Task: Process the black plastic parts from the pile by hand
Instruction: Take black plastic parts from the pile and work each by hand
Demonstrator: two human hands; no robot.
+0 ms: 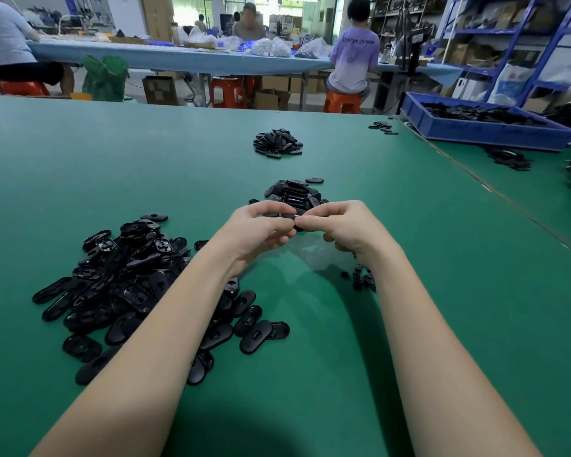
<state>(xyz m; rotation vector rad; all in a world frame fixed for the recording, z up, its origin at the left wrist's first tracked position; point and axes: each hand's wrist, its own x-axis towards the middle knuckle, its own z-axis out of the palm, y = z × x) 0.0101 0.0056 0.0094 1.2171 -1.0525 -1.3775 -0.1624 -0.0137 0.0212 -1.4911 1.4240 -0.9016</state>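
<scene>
In the middle of the frame, two bare hands meet above a green table mat (80, 153). The left hand (257, 230) and the right hand (343, 227) both have curled fingers, and together they pinch one flat black oval plastic part (282, 215) between thumbs and fingertips. The part is held edge-on, lifted off the table, and most of it is hidden by the fingers, so its details cannot be told.

Just behind the hands, a little above the centre of the frame, lies a small heap of black oval plastic parts (295, 192), some stacked neatly one on another. In the lower left of the frame lies the large loose pile of black oval plastic shells (122, 282); the left forearm passes over its right edge. Beside the right wrist, a few small black plastic bits (363, 280) rest on the mat.

Farther back, in the upper middle, there is another small mound of black parts (277, 143). At the upper right stands a blue plastic crate (475, 130) filled with more black pieces. Beyond the table, several people sit on orange plastic stools (342, 102) at a long light-blue workbench (185, 59), and blue metal shelves (515, 44) stand at the upper right corner.
</scene>
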